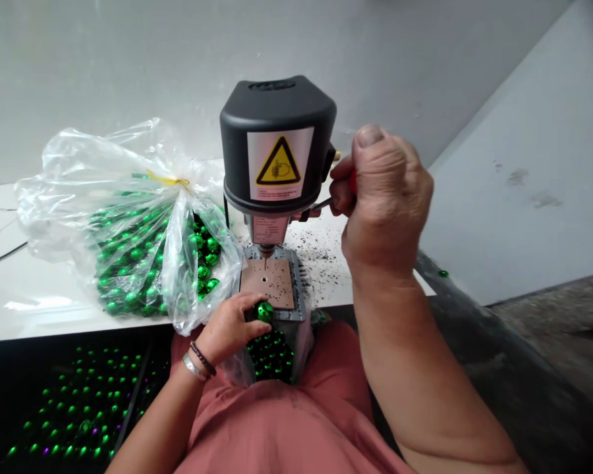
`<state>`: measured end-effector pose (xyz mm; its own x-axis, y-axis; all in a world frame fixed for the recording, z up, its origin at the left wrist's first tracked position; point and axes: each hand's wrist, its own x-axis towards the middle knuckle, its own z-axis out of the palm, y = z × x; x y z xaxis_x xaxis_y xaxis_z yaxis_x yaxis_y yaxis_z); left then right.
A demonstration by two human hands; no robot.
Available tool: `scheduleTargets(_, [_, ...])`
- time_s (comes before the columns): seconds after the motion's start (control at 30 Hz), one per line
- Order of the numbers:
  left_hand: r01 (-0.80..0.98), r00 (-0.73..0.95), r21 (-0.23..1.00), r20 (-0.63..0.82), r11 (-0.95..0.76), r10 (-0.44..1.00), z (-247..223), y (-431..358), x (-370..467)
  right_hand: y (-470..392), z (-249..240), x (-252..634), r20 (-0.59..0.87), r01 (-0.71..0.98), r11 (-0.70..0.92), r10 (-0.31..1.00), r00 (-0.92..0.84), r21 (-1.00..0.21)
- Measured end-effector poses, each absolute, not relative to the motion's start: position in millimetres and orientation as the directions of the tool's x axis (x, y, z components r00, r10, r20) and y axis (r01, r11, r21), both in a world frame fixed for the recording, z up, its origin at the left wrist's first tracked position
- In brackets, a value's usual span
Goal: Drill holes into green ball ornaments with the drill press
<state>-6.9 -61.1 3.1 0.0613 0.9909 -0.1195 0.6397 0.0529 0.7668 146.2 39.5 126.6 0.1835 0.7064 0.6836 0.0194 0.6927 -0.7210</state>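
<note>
At the left lies a clear bag [69, 164] of green balls [204, 270]. At lower centre, the left hand [230, 326] pinches one shiny ball [264, 311] near the drill press [277, 108]; right of centre, the right hand [386, 197] is closed around the red handle [352, 182].

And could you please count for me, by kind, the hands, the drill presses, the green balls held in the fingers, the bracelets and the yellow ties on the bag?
Hands: 2 (left hand, right hand)
Drill press: 1
Held green ball: 1
Bracelets: 2 (dark bracelet, silver bracelet)
Yellow tie: 1
Total: 7
</note>
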Motion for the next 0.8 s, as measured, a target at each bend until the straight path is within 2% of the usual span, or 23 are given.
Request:
scheduleTargets(0.1, [0.633,0.126,0.77,-0.211,0.085,0.969,5.2,-67.9,-10.7,39.0,126.3,146.5,0.682,-0.005,0.693,0.71,0.174,-0.721])
scheduleTargets(0.2, [0.487,0.018,0.847,-0.253,0.212,0.967,4.7,-68.3,-12.7,38.6,125.8,146.3,0.686,-0.038,0.702,0.705,0.178,-0.711])
scheduleTargets(0.23, [0.366,-0.044,0.892,-0.269,0.266,0.962,4.5,-67.4,-12.5,38.4,125.4,146.2,0.685,-0.045,0.702,0.706,0.178,-0.711])
scheduleTargets(0.3, [0.008,-0.134,0.928,-0.368,0.373,0.92,4.9,-64.8,-10.9,37.9,124.9,145.8,0.681,-0.057,0.698,0.71,0.178,-0.713])
scheduleTargets(0.37, [-0.355,-0.108,0.826,-0.501,0.437,0.859,6.6,-62.1,-8.6,37.5,124.6,146.0,0.676,-0.062,0.693,0.716,0.174,-0.718])
scheduleTargets(0.43, [-0.552,-0.004,0.693,-0.558,0.464,0.83,8.9,-60.4,-6.6,37.1,124.6,146.8,0.671,-0.052,0.687,0.722,0.168,-0.725])
scheduleTargets(0.5, [-0.605,0.037,0.659,-0.537,0.447,0.843,10.4,-60.5,-5.2,36.8,124.4,148.0,0.673,-0.035,0.686,0.722,0.164,-0.727])
scheduleTargets(0.8, [-0.475,-0.054,0.811,-0.415,0.342,0.908,7.6,-63.9,-2.7,35.6,121.9,150.3,0.7,-0.07,0.712,0.7,0.143,-0.698])
